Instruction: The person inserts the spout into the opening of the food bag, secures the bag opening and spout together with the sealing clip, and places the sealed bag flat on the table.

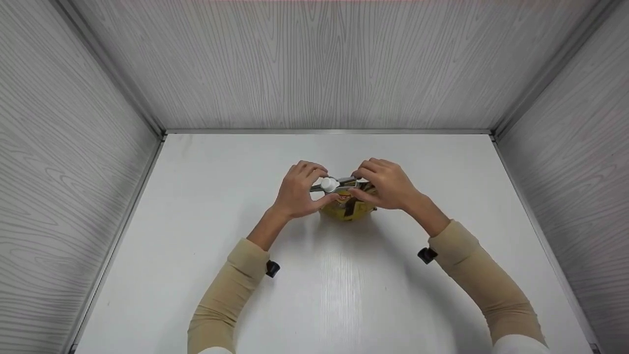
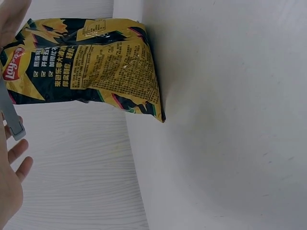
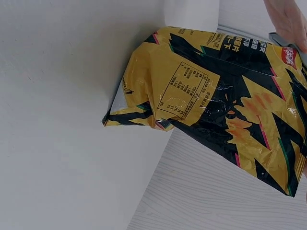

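A yellow and black chip bag [image 1: 348, 209], printed with a red Lay's logo, stands upright on the white table. Across its top lies a grey bag clip [image 1: 348, 182] with a white round cap [image 1: 329, 184]. My left hand [image 1: 297, 191] holds the clip near this cap, thumb in front and fingers behind. At the other end, my right hand [image 1: 385, 184] pinches the clip and the bag's top edge between thumb and fingers. In the left wrist view one grey clip end [image 2: 15, 125] sticks out beside the left fingers [image 2: 19, 153]. The right fingertips are mostly hidden.
The white tabletop [image 1: 314, 295] is bounded by grey wood-grain panels [image 1: 314, 64] at the back and both sides. A small black device [image 1: 272, 268] sits on the left sleeve, and another black device [image 1: 427, 254] on the right one.
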`<state>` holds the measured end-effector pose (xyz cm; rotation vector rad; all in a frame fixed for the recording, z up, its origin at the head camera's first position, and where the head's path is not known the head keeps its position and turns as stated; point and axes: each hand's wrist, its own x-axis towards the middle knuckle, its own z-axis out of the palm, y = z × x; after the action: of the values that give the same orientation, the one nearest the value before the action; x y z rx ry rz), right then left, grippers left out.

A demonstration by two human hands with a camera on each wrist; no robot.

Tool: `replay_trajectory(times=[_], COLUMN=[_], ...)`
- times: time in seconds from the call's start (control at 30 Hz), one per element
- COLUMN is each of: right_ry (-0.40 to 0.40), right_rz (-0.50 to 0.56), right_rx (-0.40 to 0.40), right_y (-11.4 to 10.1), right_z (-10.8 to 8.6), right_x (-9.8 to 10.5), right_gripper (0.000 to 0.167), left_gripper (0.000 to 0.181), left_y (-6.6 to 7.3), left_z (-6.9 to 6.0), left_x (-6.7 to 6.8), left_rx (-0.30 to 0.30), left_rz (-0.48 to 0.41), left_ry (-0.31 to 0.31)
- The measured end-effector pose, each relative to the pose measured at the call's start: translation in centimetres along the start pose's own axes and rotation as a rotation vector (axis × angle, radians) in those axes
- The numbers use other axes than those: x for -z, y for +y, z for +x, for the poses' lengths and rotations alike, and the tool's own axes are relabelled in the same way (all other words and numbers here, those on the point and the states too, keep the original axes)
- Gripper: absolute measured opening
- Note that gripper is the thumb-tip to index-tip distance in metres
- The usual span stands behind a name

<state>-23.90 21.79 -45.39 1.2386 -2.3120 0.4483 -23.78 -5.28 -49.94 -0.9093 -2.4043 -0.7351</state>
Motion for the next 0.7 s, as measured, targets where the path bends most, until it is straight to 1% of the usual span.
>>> replay_trajectory(times=[0.27,0.57,0.7], right_ry=[0.01,0.005,-0.008], right_rz=[0.002,0.009,0.003], right_rx=[0.003,-0.002,-0.006], right_y=[-0.07,-0.2,-0.29], right_z=[-0.06,-0.03,0.0], right_x=[-0.03,-0.31,-0.33], right_gripper=[0.031,0.029,0.028], left_gripper=[0.047,0.043,0.041], left_y=[0.17,0.21,0.3], left_z=[0.15,0.29,0.35], left_x=[0.09,0.15,0.09], left_rx=[-0.011,-0.015,-0.02], left_rz=[0.024,0.008,0.004], left_ry=[0.011,0.005,0.003])
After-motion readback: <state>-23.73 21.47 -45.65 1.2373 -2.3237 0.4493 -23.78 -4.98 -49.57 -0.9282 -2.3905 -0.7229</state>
